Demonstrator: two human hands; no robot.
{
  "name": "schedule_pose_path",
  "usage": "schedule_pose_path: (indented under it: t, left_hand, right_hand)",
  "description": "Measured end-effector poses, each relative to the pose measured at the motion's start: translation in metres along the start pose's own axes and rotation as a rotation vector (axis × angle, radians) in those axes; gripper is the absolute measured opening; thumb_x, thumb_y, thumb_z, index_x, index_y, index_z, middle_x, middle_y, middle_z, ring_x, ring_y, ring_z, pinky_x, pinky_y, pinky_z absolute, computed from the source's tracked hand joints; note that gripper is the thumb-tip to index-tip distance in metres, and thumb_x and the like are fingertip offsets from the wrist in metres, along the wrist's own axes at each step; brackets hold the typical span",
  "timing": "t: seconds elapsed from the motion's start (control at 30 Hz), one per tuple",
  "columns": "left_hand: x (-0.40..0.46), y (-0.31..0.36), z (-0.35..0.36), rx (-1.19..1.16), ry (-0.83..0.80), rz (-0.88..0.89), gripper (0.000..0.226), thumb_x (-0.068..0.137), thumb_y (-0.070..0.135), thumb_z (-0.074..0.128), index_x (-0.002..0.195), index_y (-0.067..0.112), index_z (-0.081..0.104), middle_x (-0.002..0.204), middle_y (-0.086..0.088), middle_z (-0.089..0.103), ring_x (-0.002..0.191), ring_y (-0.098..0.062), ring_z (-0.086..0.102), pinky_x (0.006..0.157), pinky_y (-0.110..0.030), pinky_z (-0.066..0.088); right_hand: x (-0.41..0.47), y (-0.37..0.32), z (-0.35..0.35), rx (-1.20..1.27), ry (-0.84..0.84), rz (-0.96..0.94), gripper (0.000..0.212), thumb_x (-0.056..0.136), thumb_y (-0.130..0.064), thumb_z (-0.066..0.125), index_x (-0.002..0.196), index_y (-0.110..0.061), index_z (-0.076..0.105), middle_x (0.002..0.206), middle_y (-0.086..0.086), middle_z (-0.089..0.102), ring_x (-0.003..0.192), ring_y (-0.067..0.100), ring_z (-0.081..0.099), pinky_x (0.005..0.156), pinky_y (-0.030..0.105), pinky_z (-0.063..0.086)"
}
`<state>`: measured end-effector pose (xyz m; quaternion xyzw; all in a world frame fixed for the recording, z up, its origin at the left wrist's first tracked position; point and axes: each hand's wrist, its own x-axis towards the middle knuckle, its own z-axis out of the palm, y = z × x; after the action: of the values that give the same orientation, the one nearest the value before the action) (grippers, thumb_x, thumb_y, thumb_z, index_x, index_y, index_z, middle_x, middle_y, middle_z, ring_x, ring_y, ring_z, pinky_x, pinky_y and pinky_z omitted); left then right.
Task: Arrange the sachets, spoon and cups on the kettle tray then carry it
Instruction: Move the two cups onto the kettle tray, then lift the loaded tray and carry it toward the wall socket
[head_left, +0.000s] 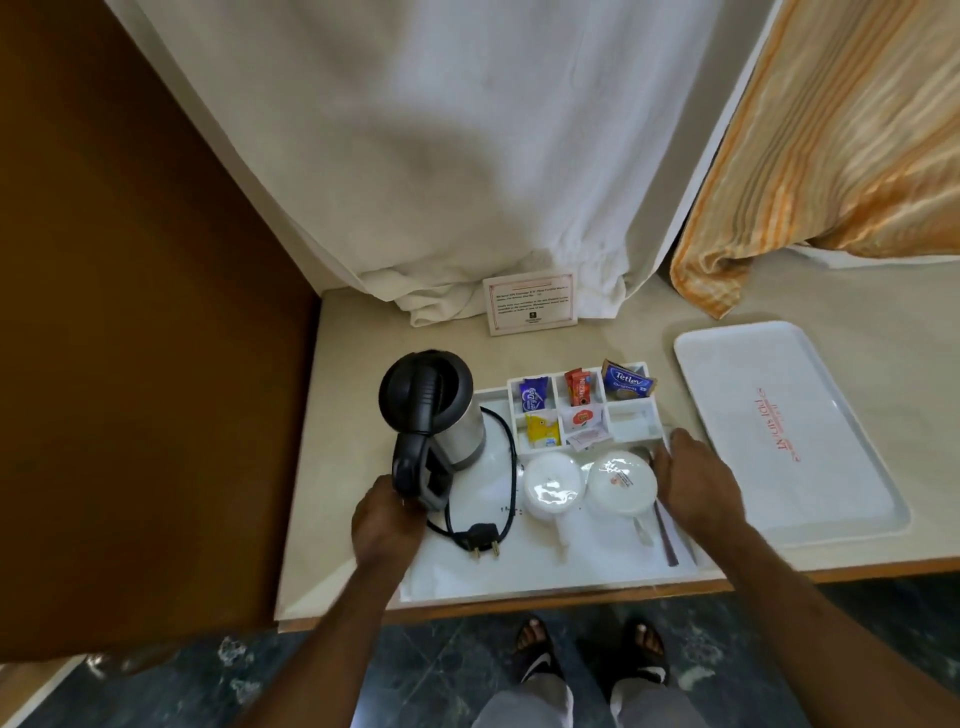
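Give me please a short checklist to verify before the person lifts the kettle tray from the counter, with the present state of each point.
1. Sachets in the compartments: ok. The Tetley sachet and the others stand in the divider at the back of the kettle tray.
2. Cups on the tray: ok. Both wrapped cups sit side by side in front of the divider.
3. Spoon on the tray: ok, it lies along the right edge.
4. Cord and plug inside the tray: ok, coiled beside the kettle.
5. Left hand on the tray edge: cannot tell; it is at the kettle handle.
6. Right hand gripping the right edge: cannot tell.
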<state>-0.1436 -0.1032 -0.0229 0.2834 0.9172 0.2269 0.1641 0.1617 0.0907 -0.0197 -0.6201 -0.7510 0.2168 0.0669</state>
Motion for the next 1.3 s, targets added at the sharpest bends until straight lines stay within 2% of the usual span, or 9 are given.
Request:
schedule_pose_path:
  t: [0.23,0.37,0.53,0.7,0.9,0.97,1.07,1.2,1.3]
  left_hand:
    - [-0.055,-0.025,-0.033,0.041,0.009,0.004,0.008,0.086,0.018,0.061,0.088,0.010,0.063,0.087,-0.014,0.070,0.083,-0.038,0.064,0.066,-0.032,0.041]
    - [-0.106,-0.042,-0.067,-0.003,0.114,-0.085,0.009,0.083,0.016,0.062,0.089,0.011,0.065,0.066,0.003,0.053,0.078,-0.035,0.067,0.063,-0.033,0.047]
    - [-0.171,-0.088,-0.122,0.100,0.202,0.001,0.014,0.084,0.010,0.064,0.071,0.012,0.059,0.073,-0.016,0.069,0.072,-0.041,0.065,0.060,-0.033,0.039]
    - [-0.231,-0.141,-0.181,-0.025,0.339,-0.099,0.014,0.081,0.006,0.065,0.074,0.015,0.057,0.068,-0.004,0.060,0.059,-0.026,0.053,0.058,-0.032,0.042]
    - [-0.270,-0.254,-0.255,-0.120,0.398,-0.212,0.023,0.083,0.026,0.070,0.064,0.023,0.058,0.063,0.008,0.060,0.060,-0.012,0.056,0.050,-0.025,0.037]
    - [-0.280,-0.301,-0.282,-0.115,0.428,-0.234,0.024,0.083,0.027,0.070,0.063,0.018,0.060,0.060,0.004,0.062,0.059,-0.019,0.059,0.050,-0.028,0.038]
    - [-0.290,-0.373,-0.330,-0.070,0.452,-0.271,0.027,0.078,0.020,0.074,0.061,0.015,0.054,0.056,0.000,0.056,0.057,-0.030,0.056,0.053,-0.032,0.042]
    - [-0.300,-0.462,-0.393,-0.007,0.472,-0.367,0.020,0.078,0.019,0.075,0.070,0.017,0.057,0.059,0.006,0.051,0.055,-0.017,0.048,0.057,-0.033,0.040]
    - [-0.302,-0.521,-0.441,-0.078,0.544,-0.451,0.021,0.079,0.017,0.073,0.065,0.019,0.058,0.061,0.001,0.058,0.058,-0.018,0.055,0.053,-0.034,0.047]
  right_hand:
    - [-0.067,-0.002,-0.024,-0.005,0.058,-0.045,0.027,0.097,-0.043,0.042,0.089,-0.017,0.049,0.079,0.004,0.061,0.068,0.020,0.057,0.063,0.032,0.044]
    - [-0.114,-0.013,-0.049,0.007,0.074,-0.156,0.033,0.098,-0.039,0.042,0.097,-0.008,0.054,0.086,0.014,0.066,0.073,0.028,0.058,0.065,0.035,0.046]
    - [-0.181,-0.037,-0.069,0.006,0.102,-0.269,0.024,0.097,-0.034,0.045,0.088,-0.013,0.051,0.075,0.005,0.058,0.061,0.021,0.045,0.058,0.031,0.035]
    - [-0.248,-0.082,-0.068,0.028,0.076,-0.381,0.023,0.096,-0.031,0.045,0.081,-0.014,0.050,0.071,0.004,0.057,0.058,0.020,0.048,0.054,0.030,0.032]
    - [-0.329,-0.173,-0.029,0.002,0.056,-0.480,0.022,0.096,-0.034,0.043,0.084,-0.018,0.052,0.069,0.000,0.056,0.058,0.015,0.050,0.054,0.032,0.044]
    - [-0.359,-0.214,-0.006,0.005,0.056,-0.489,0.022,0.096,-0.035,0.046,0.081,-0.020,0.052,0.066,-0.004,0.054,0.057,0.012,0.050,0.055,0.032,0.046]
    - [-0.409,-0.278,0.033,0.010,0.030,-0.498,0.022,0.095,-0.034,0.050,0.077,-0.021,0.051,0.063,-0.006,0.051,0.056,0.010,0.048,0.051,0.029,0.042]
    - [-0.470,-0.368,0.073,0.068,-0.025,-0.588,0.017,0.097,-0.033,0.049,0.084,-0.023,0.055,0.069,-0.007,0.055,0.058,0.008,0.047,0.054,0.024,0.034]
    - [-0.507,-0.436,0.105,0.087,-0.072,-0.637,0.018,0.098,-0.032,0.047,0.088,-0.021,0.058,0.075,-0.002,0.057,0.059,0.011,0.045,0.058,0.026,0.034]
